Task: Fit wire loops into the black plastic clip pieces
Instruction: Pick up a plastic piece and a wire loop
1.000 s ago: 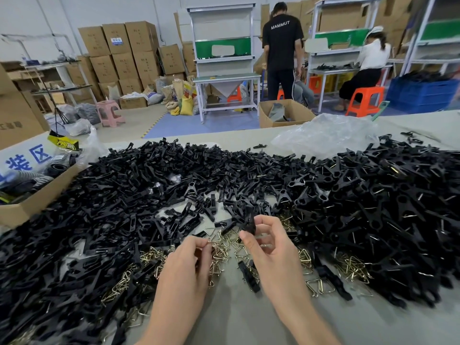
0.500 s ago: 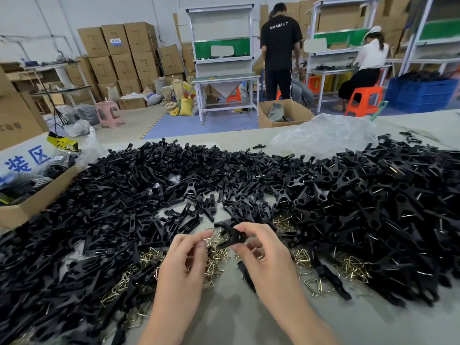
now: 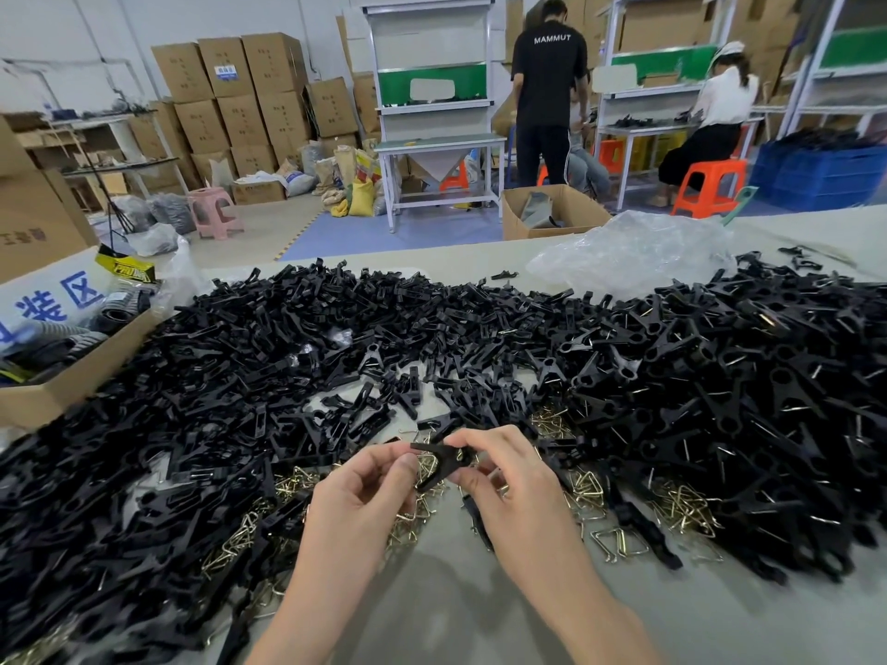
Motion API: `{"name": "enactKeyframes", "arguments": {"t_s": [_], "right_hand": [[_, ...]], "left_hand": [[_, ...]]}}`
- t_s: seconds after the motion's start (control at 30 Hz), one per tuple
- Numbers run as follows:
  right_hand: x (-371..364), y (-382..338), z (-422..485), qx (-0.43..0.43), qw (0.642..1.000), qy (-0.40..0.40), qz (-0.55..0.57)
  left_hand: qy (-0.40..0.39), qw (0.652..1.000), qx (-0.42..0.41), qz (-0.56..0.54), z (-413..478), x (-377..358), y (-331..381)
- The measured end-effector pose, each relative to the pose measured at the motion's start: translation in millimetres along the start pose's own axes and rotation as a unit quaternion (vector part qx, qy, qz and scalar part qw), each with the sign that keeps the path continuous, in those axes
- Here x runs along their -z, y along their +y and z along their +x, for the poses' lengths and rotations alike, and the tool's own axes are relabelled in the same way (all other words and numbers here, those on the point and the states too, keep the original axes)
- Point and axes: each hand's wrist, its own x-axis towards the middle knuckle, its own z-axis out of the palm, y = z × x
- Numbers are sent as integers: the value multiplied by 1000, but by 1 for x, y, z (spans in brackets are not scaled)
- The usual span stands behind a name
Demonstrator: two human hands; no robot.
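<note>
- Head view: the left hand (image 3: 357, 496) and the right hand (image 3: 511, 491) meet above the grey worktop (image 3: 456, 611), both pinching one black clip piece (image 3: 439, 460) between thumb and fingertips, just above the surface.
- A wire loop (image 3: 428, 465) shows at the clip piece between the two hands; whether it is seated cannot be told.
- Loose brass-coloured wire loops (image 3: 595, 491) lie scattered on the worktop under and beside the hands.
- A broad heap of black clip pieces (image 3: 720, 400) rings the hands left, behind and right.
- A cardboard box (image 3: 57, 391) sits at the left edge; crumpled clear plastic (image 3: 633, 252) lies behind the heap.
</note>
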Motion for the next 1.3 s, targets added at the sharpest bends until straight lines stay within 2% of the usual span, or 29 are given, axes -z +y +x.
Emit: {"name": "enactKeyframes", "arguments": {"t_s": [0.17,0.37,0.63,0.93,1.07,1.3], "right_hand": [[1,2,0,-5,1000,6,7],[2,3,0,-7,1000,-7,-4],[2,5,1,-9,1000,-4,4],[1,5,1,2,1000,15,-23],[-2,4,-2,20,999,15,-40],[-3,2,-3,43,997,27,-62]], "left_hand": [[11,1000,0,-18,1,3,1],[-15,999,13,-29,0,1,1],[-4,989,48,-140,5,3,-8],[23,973,105,-205,7,0,-5],[38,971,132,-194,4,-10,-7],[80,975,122,-168,2,-13,-7]]}}
